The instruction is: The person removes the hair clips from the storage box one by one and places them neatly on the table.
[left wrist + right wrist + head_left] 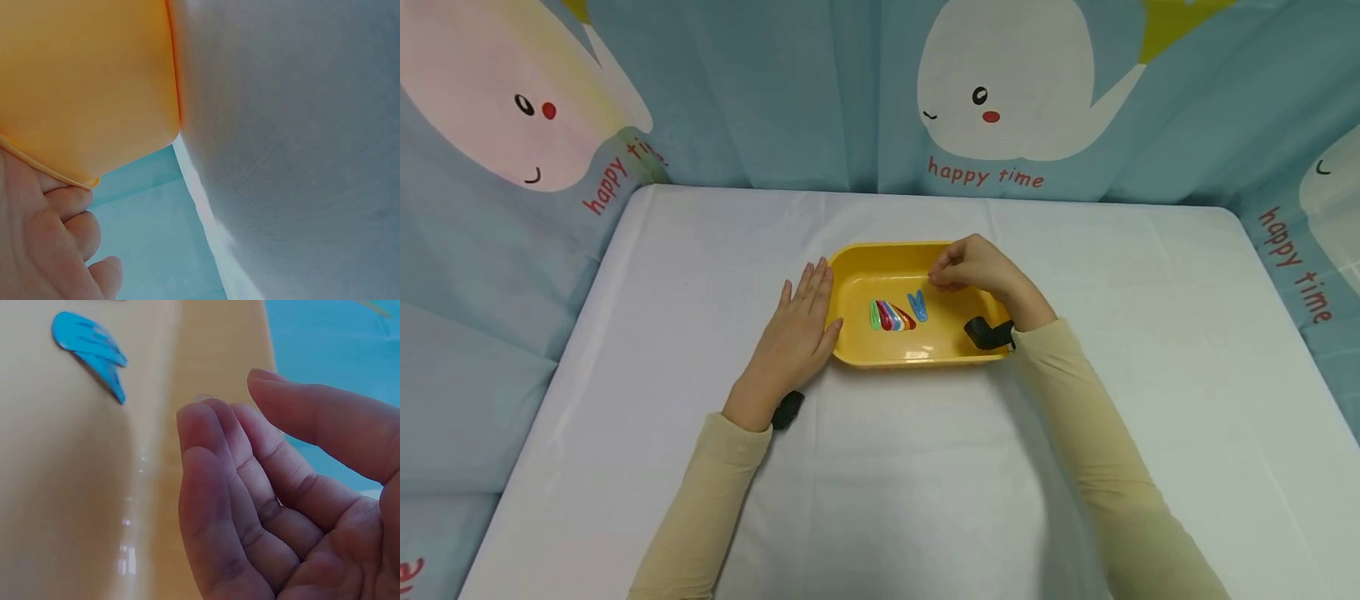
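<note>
A yellow tray (891,360) holds a row of small coloured hair clips (893,317), green, red, blue and others, lying side by side. Slightly apart from them, to the right, lies a blue hair clip (918,306), its two parts splayed in a V. My left hand (797,337) rests along the tray's left rim with its fingers straight; in the left wrist view its fingertips touch that rim from outside. Over the tray's right half hovers my right hand (976,271), its fingers loosely bent. The right wrist view shows its thumb apart from the fingers and nothing between them.
White cloth covers the table (895,483). Behind it hangs a blue curtain (790,92) printed with whales. A black wrist device (988,333) on the right arm overlaps the tray's right end, and another black device (788,410) sits at the left wrist.
</note>
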The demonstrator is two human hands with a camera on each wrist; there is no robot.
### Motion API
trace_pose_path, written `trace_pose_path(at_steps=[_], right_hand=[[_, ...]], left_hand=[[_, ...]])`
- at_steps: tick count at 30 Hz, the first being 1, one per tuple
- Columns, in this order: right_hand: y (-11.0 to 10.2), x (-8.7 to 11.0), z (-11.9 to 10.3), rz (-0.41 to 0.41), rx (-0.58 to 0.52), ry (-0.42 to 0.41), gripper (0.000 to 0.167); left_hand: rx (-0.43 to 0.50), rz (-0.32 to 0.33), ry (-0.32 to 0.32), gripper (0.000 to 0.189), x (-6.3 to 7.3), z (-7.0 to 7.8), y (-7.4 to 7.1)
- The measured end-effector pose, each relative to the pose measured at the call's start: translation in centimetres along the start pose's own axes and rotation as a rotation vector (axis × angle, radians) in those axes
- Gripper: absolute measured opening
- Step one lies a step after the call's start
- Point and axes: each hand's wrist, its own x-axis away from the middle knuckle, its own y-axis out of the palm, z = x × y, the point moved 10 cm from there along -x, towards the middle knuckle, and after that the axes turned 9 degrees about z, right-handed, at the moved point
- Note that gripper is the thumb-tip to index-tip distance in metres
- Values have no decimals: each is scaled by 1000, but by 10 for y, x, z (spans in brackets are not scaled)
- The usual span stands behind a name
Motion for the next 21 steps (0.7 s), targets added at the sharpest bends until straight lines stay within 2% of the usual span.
trace_pose_path(at_steps=[13,21], right_hand=[[15,-6,3,-82,116,-7,15],[20,-7,9,-112,105,4,16]], left_hand=[[-18,-9,-12,65,-1,-1,-2],[2,-11,-11,64,0,-1,-1]])
